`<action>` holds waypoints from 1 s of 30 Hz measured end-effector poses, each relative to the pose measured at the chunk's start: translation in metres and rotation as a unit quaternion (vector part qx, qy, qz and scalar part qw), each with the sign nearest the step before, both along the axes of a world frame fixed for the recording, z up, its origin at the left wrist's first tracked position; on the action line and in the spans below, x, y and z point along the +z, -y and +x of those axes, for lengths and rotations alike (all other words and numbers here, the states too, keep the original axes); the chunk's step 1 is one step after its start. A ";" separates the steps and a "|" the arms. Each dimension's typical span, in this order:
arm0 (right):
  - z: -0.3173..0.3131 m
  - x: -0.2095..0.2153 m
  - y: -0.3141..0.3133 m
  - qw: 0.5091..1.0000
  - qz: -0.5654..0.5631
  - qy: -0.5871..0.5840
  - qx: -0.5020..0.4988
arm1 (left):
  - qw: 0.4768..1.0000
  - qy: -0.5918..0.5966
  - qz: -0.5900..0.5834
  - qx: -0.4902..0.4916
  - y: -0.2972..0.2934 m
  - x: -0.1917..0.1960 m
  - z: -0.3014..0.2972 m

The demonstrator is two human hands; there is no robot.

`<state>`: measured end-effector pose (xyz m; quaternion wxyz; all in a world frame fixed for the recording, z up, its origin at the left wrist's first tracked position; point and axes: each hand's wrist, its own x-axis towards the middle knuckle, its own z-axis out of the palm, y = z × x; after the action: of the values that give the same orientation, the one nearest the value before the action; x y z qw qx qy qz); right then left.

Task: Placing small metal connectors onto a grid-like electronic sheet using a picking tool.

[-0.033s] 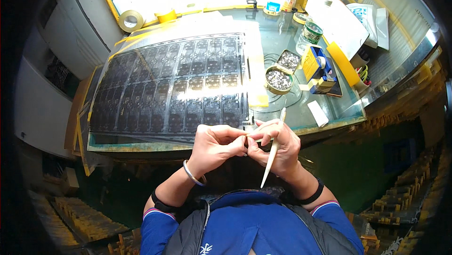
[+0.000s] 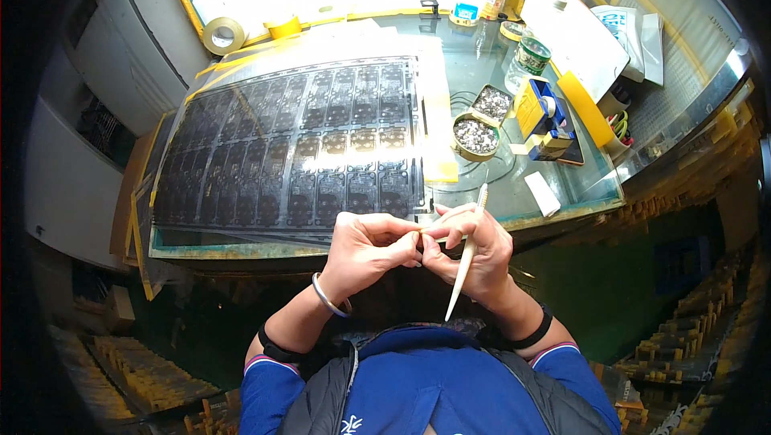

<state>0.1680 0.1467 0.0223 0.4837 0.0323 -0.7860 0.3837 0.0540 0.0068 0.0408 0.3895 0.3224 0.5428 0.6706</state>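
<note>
Before me, at the table's front edge, my two hands meet fingertip to fingertip. My left hand (image 2: 368, 252) is closed in a pinch, thumb against forefinger, on a tiny yellowish bit too small to name. My right hand (image 2: 475, 249) holds a slim, tapered cream tool (image 2: 460, 281), pen-like, lying between its fingers. The tool's ridged end points up toward the table and its thin end points down at me. My right thumb and forefinger touch the left fingertips. Just beyond the hands lies a large dark film sheet (image 2: 277, 154) printed with repeated circuit patterns.
Right of the film, on the glass-topped table (image 2: 450, 57), are a round tin (image 2: 475, 136) and a square tin (image 2: 491, 103) of small bits, a blue-yellow tape dispenser (image 2: 538, 118), a green-lidded jar (image 2: 530, 57) and a white strip (image 2: 543, 194). Tape rolls (image 2: 224, 36) stand at the far left.
</note>
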 end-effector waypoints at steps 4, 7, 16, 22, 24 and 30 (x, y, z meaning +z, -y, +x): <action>0.000 -0.001 0.000 1.000 -0.013 0.001 0.006 | 0.999 0.024 0.003 -0.021 0.002 -0.002 -0.005; 0.001 -0.002 0.000 0.999 -0.028 0.008 0.016 | 0.998 0.057 -0.009 -0.025 0.002 -0.001 -0.006; 0.009 -0.013 -0.004 0.946 -0.314 0.030 0.069 | 0.970 0.234 -0.047 -0.051 0.002 -0.006 -0.012; 0.018 -0.029 -0.024 0.973 -0.228 -0.002 -0.029 | 0.974 0.220 -0.057 -0.009 -0.003 0.013 -0.005; 0.024 -0.034 -0.035 0.983 -0.166 -0.022 -0.075 | 0.983 0.168 -0.069 -0.020 -0.007 0.022 -0.010; 0.044 -0.039 -0.053 0.972 -0.195 -0.052 -0.118 | 0.979 -0.173 -0.100 -0.045 -0.086 0.058 -0.043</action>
<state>0.2117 0.1993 -0.0162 0.5631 -0.1355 -0.6679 0.4675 0.0111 0.0926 0.0984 0.3500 0.4170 0.6509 0.5291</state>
